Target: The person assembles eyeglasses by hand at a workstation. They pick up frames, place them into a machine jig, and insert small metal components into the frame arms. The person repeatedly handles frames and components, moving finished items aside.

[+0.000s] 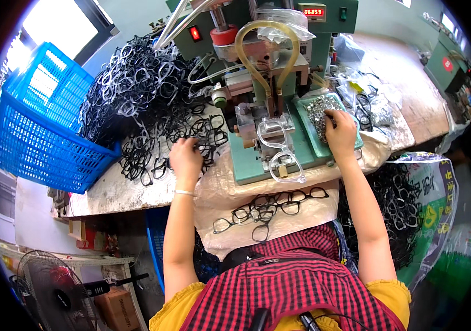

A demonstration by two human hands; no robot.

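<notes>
Hands, two, bare, well apart. Left hand (186, 157): palm down near the desk's front edge, fingers loosely curled at the fringe of the loose black frames (209, 132); whether it gripped one could not be told. Right hand (341, 131): thumb and fingers bent close together over the small metal parts (318, 113) in the green tray (311, 148); any piece between the fingertips was hidden.

Clear eyeglass frame, one (284, 148): near the middle of the desk's front edge, on the green machine (246, 165), upper rim at the metal fixture, lower rim toward the person; neither hand touched it. Judged light, fairly stiff, slick, apt to crack if twisted at the bridge; best held by the outer end of the lower rim.

Black frames: judged equally light, prone to snag on one another; best lifted singly by a rim. Metal parts: judged hard, tiny, easily dropped; suited to a fingertip pinch.

Further items: tangled heap of frames (141, 77), toward the desk's left edge; blue basket (36, 143), beside that heap; brown sheet (216, 193), hung over the front edge, bearing several dark frames (266, 212).
</notes>
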